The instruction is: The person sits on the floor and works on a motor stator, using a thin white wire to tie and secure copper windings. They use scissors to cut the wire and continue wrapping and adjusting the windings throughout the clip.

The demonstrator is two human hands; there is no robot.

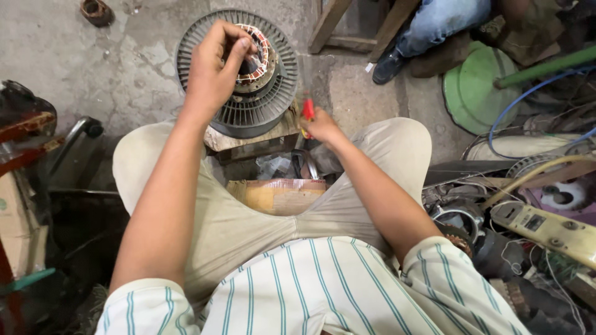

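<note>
Here the left hand's (214,65) fingers (234,53) are pinched closed on the copper windings at the top of the round grey finned metal motor stator (248,93), which sits on a worn wooden block (248,141) between the person's knees. The right hand (321,126) grips a small red-handled tool (308,110), its fingers wrapped shut, just beside the stator's lower right rim. Judging by this, steady, gentle pulls on the windings would spare the thin wire, with the tool kept close.
</note>
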